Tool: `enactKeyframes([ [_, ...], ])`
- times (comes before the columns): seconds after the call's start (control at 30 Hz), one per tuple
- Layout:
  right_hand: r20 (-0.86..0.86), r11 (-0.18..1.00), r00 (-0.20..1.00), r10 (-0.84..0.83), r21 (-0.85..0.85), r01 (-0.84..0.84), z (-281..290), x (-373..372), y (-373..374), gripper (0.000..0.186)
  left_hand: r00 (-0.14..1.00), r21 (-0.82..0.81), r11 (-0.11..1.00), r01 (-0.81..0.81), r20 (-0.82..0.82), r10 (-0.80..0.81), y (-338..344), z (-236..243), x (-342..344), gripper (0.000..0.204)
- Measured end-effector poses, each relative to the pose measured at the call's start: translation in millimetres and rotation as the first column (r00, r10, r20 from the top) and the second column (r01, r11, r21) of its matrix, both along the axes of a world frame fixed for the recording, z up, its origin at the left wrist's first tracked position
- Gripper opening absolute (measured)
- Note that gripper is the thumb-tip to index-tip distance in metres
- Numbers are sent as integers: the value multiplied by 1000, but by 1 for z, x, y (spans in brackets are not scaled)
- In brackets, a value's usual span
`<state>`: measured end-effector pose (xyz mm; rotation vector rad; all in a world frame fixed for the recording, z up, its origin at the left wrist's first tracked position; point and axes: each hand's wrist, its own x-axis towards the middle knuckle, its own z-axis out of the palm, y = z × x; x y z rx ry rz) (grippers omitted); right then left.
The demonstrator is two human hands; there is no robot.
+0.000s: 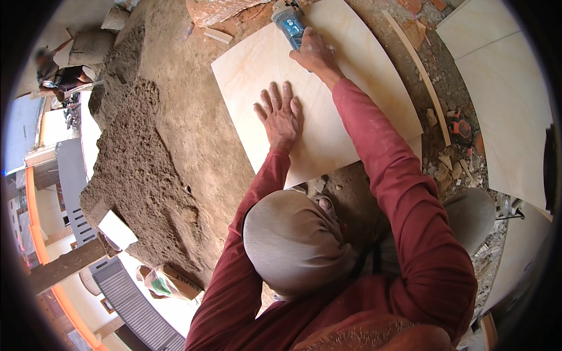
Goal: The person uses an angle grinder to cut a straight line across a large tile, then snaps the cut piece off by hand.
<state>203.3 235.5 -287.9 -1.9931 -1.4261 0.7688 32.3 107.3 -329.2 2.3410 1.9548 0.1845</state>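
Observation:
A large cream tile [246,76] with faint veining lies flat on the ground in front of my knees. My left hand [280,114] rests on its surface, palm down, with the fingers spread. Reaching to the tile's far edge, my right hand [316,51] is wrapped round the body of a blue angle grinder [290,26]. The grinder's head is at that far edge, near the top of the view. Its disc is too hard to make out, so I cannot tell whether it touches the tile.
A long thin wooden strip [418,73] lies right of the tile, with an orange-and-black tape measure [461,127] beyond it. More large tiles [509,105] are at the far right. A sand heap [140,158] spreads to the left. Another person [55,73] sits at the far left.

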Motion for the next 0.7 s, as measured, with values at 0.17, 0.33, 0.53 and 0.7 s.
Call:
enactKeyframes([
  [0.17,-8,997,999,44,-59,-44,5,1,-4,86,1000,12,1000,-2,1,2,0,-2,-2,60],
  [0.33,-1,999,1000,26,-30,-26,-1,3,-7,80,1000,12,1000,9,11,-9,1,0,1,60],
  [0.53,16,999,1000,25,-35,-24,4,0,-12,79,1000,11,1000,7,12,-7,0,1,-2,60],
  [0.7,-8,998,1000,22,-52,-22,7,1,-19,80,1000,31,999,16,23,-17,-1,0,-3,59],
])
